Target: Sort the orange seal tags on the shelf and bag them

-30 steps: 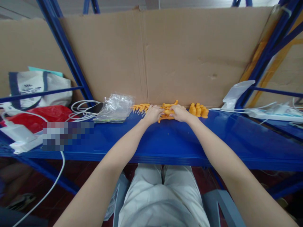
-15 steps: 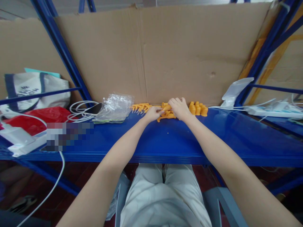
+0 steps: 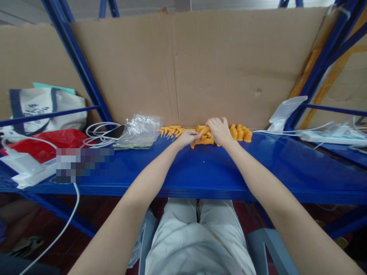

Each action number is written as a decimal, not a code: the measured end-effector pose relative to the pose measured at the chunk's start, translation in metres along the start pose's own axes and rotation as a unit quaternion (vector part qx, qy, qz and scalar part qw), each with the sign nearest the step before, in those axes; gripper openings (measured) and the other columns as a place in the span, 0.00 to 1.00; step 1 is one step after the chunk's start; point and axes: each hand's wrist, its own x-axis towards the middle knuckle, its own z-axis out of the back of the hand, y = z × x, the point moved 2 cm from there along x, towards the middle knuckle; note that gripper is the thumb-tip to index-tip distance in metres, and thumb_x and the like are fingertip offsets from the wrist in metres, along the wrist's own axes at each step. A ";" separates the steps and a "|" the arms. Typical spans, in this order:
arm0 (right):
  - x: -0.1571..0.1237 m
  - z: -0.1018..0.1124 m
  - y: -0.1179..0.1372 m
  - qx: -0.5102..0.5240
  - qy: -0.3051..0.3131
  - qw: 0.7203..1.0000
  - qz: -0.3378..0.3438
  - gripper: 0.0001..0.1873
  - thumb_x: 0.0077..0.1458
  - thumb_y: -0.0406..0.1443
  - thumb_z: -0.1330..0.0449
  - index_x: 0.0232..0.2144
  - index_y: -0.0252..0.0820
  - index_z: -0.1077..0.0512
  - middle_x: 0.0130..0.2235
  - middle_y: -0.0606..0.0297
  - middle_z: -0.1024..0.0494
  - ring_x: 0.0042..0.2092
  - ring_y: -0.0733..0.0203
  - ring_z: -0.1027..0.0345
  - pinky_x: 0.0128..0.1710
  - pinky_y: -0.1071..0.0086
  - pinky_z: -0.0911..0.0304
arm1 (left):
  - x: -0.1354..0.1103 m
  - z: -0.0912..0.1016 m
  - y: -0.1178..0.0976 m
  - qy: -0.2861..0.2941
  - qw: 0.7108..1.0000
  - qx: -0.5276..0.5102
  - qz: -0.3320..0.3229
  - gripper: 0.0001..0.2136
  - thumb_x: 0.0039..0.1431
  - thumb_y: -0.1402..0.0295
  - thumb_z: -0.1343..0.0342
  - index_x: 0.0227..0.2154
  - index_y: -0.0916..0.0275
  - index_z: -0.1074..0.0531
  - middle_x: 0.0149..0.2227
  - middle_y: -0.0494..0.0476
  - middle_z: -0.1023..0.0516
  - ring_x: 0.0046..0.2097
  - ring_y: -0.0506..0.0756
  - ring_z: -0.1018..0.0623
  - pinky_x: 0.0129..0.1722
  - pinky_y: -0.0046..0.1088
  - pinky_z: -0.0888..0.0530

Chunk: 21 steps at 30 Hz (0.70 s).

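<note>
My left hand (image 3: 188, 138) and my right hand (image 3: 218, 130) meet over a pile of orange plastic parts (image 3: 204, 141) near the cardboard. An orange tube-like piece (image 3: 205, 130) lies between them, with the right fingers curled over its end. My left fingers are pinched together beside it, on something too small to make out. To the left lies a row of orange corkscrews (image 3: 171, 131) with metal spirals sticking out. Several orange bottle-shaped pieces (image 3: 240, 132) stand upright just right of my right hand.
Clear plastic bags (image 3: 140, 130) lie left of the corkscrews, beside a phone (image 3: 115, 131) and a coiled white cable (image 3: 96, 133). Cardboard (image 3: 215, 65) walls off the back of the blue shelf (image 3: 200, 175). A power strip (image 3: 329, 134) sits at the right.
My right hand has shifted slightly right, showing more of the orange tube-like piece between the hands. The left hand stays almost in place. The view has moved a little.
</note>
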 end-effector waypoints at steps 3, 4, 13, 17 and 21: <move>0.000 -0.002 -0.003 0.008 -0.001 1.000 0.000 0.18 0.61 0.26 0.55 0.47 0.42 0.30 0.45 0.51 0.22 0.51 0.47 0.36 0.55 0.53 0.50 | -0.002 0.000 -0.002 0.019 0.999 -0.026 0.012 0.09 0.55 0.65 0.39 0.25 0.65 0.22 0.21 0.52 0.26 0.27 0.51 0.26 0.32 0.28 0.28; 0.000 -0.003 -0.004 0.010 0.000 1.000 -0.002 0.18 0.61 0.26 0.55 0.47 0.42 0.30 0.45 0.51 0.22 0.51 0.48 0.36 0.56 0.54 0.50 | -0.003 0.000 -0.003 0.027 0.999 -0.038 0.015 0.08 0.55 0.65 0.39 0.26 0.65 0.22 0.21 0.52 0.25 0.27 0.51 0.25 0.33 0.29 0.27; -0.001 -0.006 -0.006 0.025 -0.024 0.999 0.008 0.19 0.61 0.26 0.55 0.47 0.41 0.29 0.46 0.52 0.22 0.50 0.49 0.35 0.55 0.56 0.51 | -0.005 0.003 -0.004 0.114 0.987 -0.111 0.034 0.09 0.60 0.66 0.43 0.27 0.64 0.25 0.23 0.54 0.26 0.29 0.51 0.26 0.36 0.30 0.26; -0.001 -0.007 -0.007 0.028 -0.041 0.999 0.016 0.19 0.63 0.27 0.56 0.46 0.42 0.29 0.46 0.53 0.22 0.50 0.50 0.35 0.55 0.56 0.51 | -0.007 0.005 -0.008 0.148 0.977 -0.141 0.065 0.07 0.61 0.67 0.44 0.29 0.63 0.26 0.22 0.53 0.28 0.28 0.51 0.27 0.36 0.32 0.25; -0.001 -0.009 -0.009 0.029 -0.051 0.998 0.029 0.19 0.63 0.26 0.57 0.47 0.41 0.29 0.46 0.53 0.22 0.49 0.51 0.34 0.53 0.57 0.50 | -0.009 0.008 -0.009 0.182 0.965 -0.172 0.081 0.07 0.63 0.67 0.44 0.31 0.64 0.27 0.22 0.51 0.30 0.27 0.49 0.28 0.33 0.29 0.25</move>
